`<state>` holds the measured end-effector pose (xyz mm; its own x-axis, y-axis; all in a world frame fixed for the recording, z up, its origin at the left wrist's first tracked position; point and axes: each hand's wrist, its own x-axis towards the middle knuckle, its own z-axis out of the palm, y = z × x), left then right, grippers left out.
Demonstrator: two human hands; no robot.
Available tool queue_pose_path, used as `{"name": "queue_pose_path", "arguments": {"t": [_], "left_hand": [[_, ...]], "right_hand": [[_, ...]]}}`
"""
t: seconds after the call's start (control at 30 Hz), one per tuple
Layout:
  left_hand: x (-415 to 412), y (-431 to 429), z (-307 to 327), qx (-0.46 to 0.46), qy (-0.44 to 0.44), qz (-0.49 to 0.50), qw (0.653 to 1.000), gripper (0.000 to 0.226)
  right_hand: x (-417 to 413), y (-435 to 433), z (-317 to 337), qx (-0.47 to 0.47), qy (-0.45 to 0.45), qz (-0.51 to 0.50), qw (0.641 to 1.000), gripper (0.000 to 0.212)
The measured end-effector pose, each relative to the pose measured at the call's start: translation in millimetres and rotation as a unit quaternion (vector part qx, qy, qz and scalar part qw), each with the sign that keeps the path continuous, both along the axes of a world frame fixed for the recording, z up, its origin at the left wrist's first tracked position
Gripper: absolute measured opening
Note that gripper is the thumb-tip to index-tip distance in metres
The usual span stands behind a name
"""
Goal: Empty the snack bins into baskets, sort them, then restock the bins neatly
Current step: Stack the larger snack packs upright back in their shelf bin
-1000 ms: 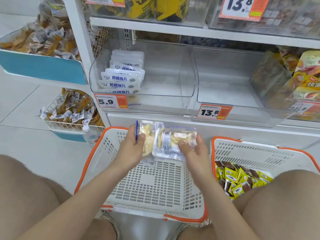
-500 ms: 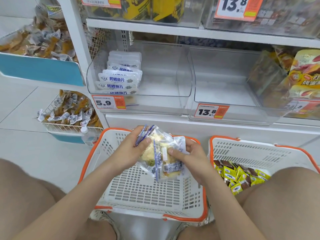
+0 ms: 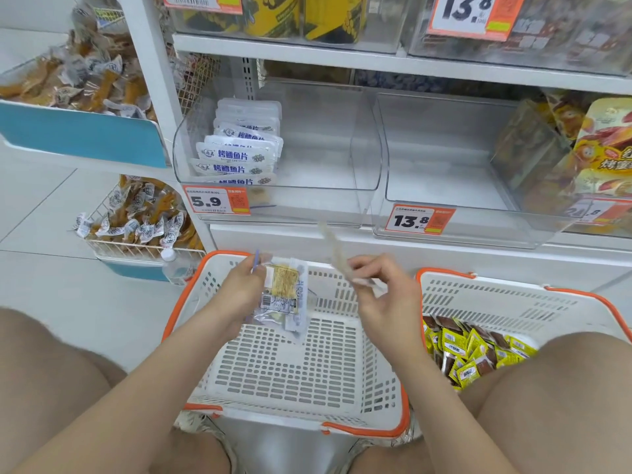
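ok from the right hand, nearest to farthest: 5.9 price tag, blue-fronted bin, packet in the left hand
1. packet, held by the left hand, beside the right hand
2. 5.9 price tag, up-left on shelf
3. blue-fronted bin, far upper left

Bright, flat store light, barely any shadows. The thin packet [image 3: 328, 239] in the right hand [image 3: 379, 302] is smeared by motion blur, while the packets [image 3: 284, 292] in the left hand [image 3: 239, 292] look sharp. Hazy glare on the clear bins [image 3: 444, 165]; shelf [image 3: 342, 58] lines bow near the edges.
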<state>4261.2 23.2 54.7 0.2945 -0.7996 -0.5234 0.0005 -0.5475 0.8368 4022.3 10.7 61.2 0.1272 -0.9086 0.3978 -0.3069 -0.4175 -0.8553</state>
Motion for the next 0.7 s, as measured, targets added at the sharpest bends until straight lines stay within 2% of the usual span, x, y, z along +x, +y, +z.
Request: {"name": "queue_pose_path", "arguments": {"t": [0.03,0.1,0.13,0.2,0.3,0.37,0.43,0.53,0.63,0.7], "left_hand": [[1.1,-2.1,0.2,0.012,0.053,0.014,0.998,0.036],[0.8,-4.3,1.9,0.020,0.137,0.061,0.989,0.036],[1.8,-4.7,4.1,0.025,0.154,0.079,0.985,0.035],[4.2,-4.1,7.6,0.023,0.172,0.077,0.982,0.037],[8.6,-0.3,7.1,-0.005,0.149,0.010,0.989,0.029],[8.2,-1.0,3.2,-0.039,0.111,-0.009,0.993,0.026],[7.5,-3.1,2.9,-0.065,0.074,0.045,0.994,0.027],[19.0,-4.5,-2.6,-0.110,-0.001,0.130,0.985,0.025],[25.1,-1.9,-9.5,-0.177,-0.170,0.075,0.967,0.030],[17.6,0.8,-4.8,-0.210,-0.206,0.016,0.956,0.032]], "right_hand": [[3.2,2.7,-1.6,-0.053,0.082,0.041,0.994,0.041],[10.4,8.6,-7.7,-0.132,0.248,0.110,0.953,0.051],[12.8,10.8,-10.8,-0.145,0.293,0.130,0.936,0.051],[13.9,12.5,-15.8,-0.152,0.319,0.141,0.925,0.049],[13.6,10.9,-19.1,-0.167,0.338,0.145,0.915,0.046],[11.5,9.4,-20.5,-0.181,0.313,0.123,0.924,0.047],[7.1,8.1,-21.1,-0.163,0.260,0.055,0.950,0.044],[-3.1,3.3,-10.1,-0.044,0.118,-0.056,0.990,0.023],[-6.0,-3.2,0.6,0.062,0.044,-0.017,0.997,0.023],[-3.4,-3.9,3.0,0.178,-0.052,0.034,0.982,0.026]]}}
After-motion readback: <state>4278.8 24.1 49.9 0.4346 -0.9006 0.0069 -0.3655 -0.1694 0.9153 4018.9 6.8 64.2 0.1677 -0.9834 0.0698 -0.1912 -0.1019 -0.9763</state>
